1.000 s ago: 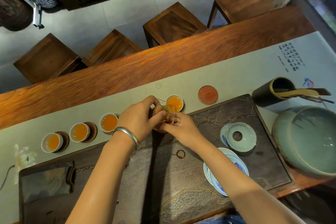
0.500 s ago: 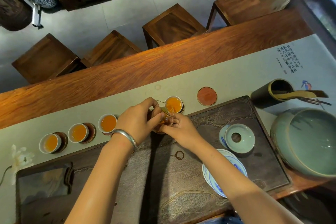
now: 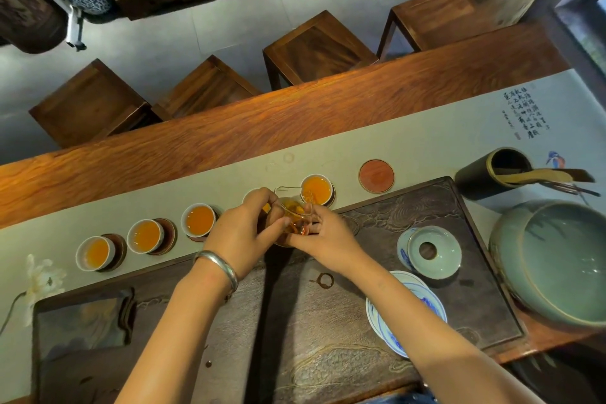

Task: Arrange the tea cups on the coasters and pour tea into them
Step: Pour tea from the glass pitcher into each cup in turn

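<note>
Both hands hold a small glass pitcher (image 3: 293, 215) of amber tea at the tray's far edge. My left hand (image 3: 244, 233) grips its left side and my right hand (image 3: 323, 233) its right side. Three white cups of tea (image 3: 95, 252) (image 3: 145, 235) (image 3: 198, 220) stand on dark coasters in a row to the left. A further filled cup (image 3: 316, 188) sits on a coaster just beyond the pitcher. Another cup (image 3: 252, 197) is mostly hidden behind my left hand. One red coaster (image 3: 376, 175) lies bare to the right.
A dark carved tea tray (image 3: 426, 207) fills the near table. On it sit a celadon lid on a saucer (image 3: 434, 251) and a blue-and-white plate (image 3: 406, 311). A large celadon bowl (image 3: 554, 262) and a dark utensil holder (image 3: 492, 177) stand at right. Wooden stools line the far side.
The hands and pitcher stay in nearly the same place; the pitcher looks slightly more upright. The cups have not moved.
</note>
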`<action>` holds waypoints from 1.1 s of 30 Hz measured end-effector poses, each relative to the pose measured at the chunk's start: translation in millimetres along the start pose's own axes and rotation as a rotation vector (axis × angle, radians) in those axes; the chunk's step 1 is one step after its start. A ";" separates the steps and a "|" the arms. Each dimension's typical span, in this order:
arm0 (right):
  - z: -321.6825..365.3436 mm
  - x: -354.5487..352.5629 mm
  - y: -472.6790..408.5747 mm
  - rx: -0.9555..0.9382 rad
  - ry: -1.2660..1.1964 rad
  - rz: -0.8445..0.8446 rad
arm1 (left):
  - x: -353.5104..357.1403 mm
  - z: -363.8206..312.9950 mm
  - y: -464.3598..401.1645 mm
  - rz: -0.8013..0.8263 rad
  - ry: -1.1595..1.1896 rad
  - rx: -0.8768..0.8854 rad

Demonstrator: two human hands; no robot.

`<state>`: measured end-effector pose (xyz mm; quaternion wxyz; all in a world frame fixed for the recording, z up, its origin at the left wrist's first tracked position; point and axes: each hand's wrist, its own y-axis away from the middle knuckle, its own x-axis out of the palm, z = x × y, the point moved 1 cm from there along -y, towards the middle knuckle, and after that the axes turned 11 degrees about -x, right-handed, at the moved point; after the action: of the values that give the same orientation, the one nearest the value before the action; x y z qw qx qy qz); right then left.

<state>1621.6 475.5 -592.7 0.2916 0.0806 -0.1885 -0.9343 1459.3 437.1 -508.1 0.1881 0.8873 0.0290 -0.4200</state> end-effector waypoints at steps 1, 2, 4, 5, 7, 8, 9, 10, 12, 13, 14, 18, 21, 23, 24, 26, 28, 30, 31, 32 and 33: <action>0.5 0.1 1.0 -0.003 0.024 0.000 | 1.5 1.9 2.8 0.001 0.010 -0.002; 1.1 0.4 2.5 -0.009 0.042 0.001 | 2.9 3.8 5.7 0.006 0.022 -0.005; 3.2 0.9 6.7 -0.029 0.068 -0.002 | 5.9 6.8 11.7 0.020 0.053 -0.014; 4.9 0.9 9.0 -0.042 0.086 -0.006 | 7.1 8.0 14.9 0.022 0.069 -0.022; 8.4 1.1 13.0 -0.077 0.146 -0.014 | 9.8 9.7 22.5 0.024 0.116 -0.040; 10.5 1.6 15.3 -0.101 0.183 -0.013 | 11.3 10.5 27.2 0.029 0.148 -0.050; 12.8 2.3 17.5 -0.127 0.219 -0.010 | 12.6 11.2 32.2 0.033 0.177 -0.061; 14.9 3.4 19.9 -0.155 0.255 -0.006 | 13.7 12.0 37.4 0.031 0.200 -0.073; 17.9 6.0 24.3 -0.201 0.316 0.002 | 15.7 14.2 47.7 0.001 0.224 -0.091; 18.7 7.8 26.7 -0.215 0.332 0.007 | 16.5 15.2 53.2 -0.021 0.230 -0.099; 19.1 9.7 29.3 -0.221 0.340 0.016 | 17.5 16.2 58.9 -0.041 0.234 -0.108; 17.4 21.5 41.1 -0.238 0.372 0.068 | 21.4 22.4 86.0 -0.102 0.280 -0.159; 14.7 35.6 49.3 -0.279 0.404 0.119 | 22.9 29.0 109.5 -0.144 0.326 -0.205; 14.6 48.0 54.2 -0.308 0.437 0.169 | 23.5 35.7 127.1 -0.179 0.356 -0.245; 15.4 55.1 56.5 -0.330 0.457 0.194 | 23.6 39.5 136.5 -0.198 0.377 -0.267; 18.2 70.8 61.4 -0.381 0.493 0.244 | 23.7 47.7 155.9 -0.237 0.418 -0.303; 21.8 88.1 67.3 -0.418 0.517 0.293 | 22.6 57.6 175.6 -0.281 0.446 -0.326; 24.7 106.3 73.6 -0.436 0.538 0.339 | 20.1 69.0 193.6 -0.311 0.484 -0.342; 25.4 115.2 76.6 -0.444 0.550 0.359 | 18.7 75.3 202.2 -0.324 0.501 -0.351; 25.5 124.5 79.1 -0.452 0.562 0.375 | 17.3 81.8 210.2 -0.342 0.511 -0.359; 25.5 133.4 81.5 -0.456 0.575 0.391 | 16.0 88.7 217.7 -0.364 0.513 -0.365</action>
<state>1547.9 344.7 -542.3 0.5145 0.2341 0.1007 -0.8187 1450.1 201.7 -503.9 0.2521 0.8960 0.3069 -0.1983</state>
